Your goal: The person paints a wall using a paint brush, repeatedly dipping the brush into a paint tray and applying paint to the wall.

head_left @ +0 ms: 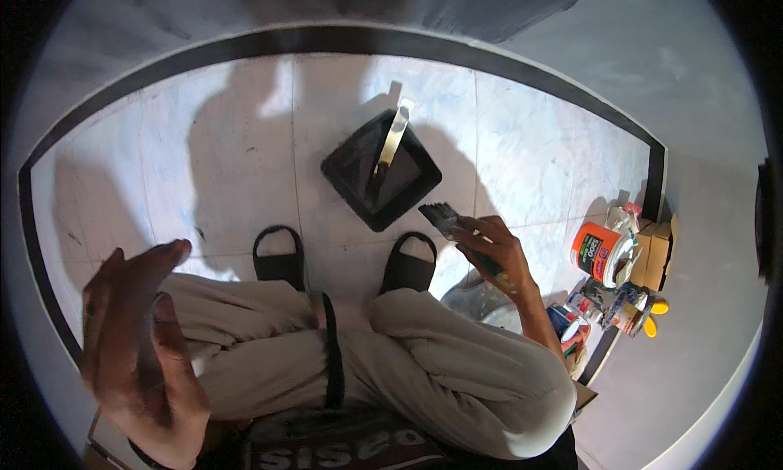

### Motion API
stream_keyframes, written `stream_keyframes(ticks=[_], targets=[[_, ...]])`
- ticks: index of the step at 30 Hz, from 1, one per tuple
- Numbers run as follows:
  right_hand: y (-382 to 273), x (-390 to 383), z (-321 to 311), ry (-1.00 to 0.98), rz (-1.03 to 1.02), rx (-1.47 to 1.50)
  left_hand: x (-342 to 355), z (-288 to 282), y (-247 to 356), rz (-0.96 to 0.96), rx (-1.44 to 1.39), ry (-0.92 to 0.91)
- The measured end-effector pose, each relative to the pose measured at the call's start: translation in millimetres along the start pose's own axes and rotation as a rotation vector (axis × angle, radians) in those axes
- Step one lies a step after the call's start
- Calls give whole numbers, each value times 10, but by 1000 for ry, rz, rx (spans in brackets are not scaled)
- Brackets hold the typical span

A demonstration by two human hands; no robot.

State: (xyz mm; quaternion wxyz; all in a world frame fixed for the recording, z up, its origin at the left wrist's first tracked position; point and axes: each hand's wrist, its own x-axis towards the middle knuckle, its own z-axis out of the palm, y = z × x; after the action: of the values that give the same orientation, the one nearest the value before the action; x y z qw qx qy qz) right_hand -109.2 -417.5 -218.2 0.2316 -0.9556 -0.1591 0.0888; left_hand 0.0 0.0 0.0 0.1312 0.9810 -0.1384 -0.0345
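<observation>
On my shirt (342, 454), big pale letters stand in a dark reddish panel. The orange tub (594, 251), at my right side, carries letters and a number. On the small containers (564, 321) near it, I cannot read any print.

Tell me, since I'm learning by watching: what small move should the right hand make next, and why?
Probably ease the brush forward over the black tray: the right hand holds it, with its dark bristles pointing toward the tray and appearing just outside its near right edge in this view.
</observation>
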Motion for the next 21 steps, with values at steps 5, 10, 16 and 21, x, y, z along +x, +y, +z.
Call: stream_keyframes(ticks=[5,10,16,21], targets=[[-252,-165,-313,371,536,844,93,-287,312,-35,-129,-49],[-47,196,-486,787,441,1540,322,-58,384,19,-219,28],[-267,574,-1062,873,383,1551,409,-53,514,100,-223,8],[-291,591,-1284,837,197,1475,317,61,434,196,-331,33]])
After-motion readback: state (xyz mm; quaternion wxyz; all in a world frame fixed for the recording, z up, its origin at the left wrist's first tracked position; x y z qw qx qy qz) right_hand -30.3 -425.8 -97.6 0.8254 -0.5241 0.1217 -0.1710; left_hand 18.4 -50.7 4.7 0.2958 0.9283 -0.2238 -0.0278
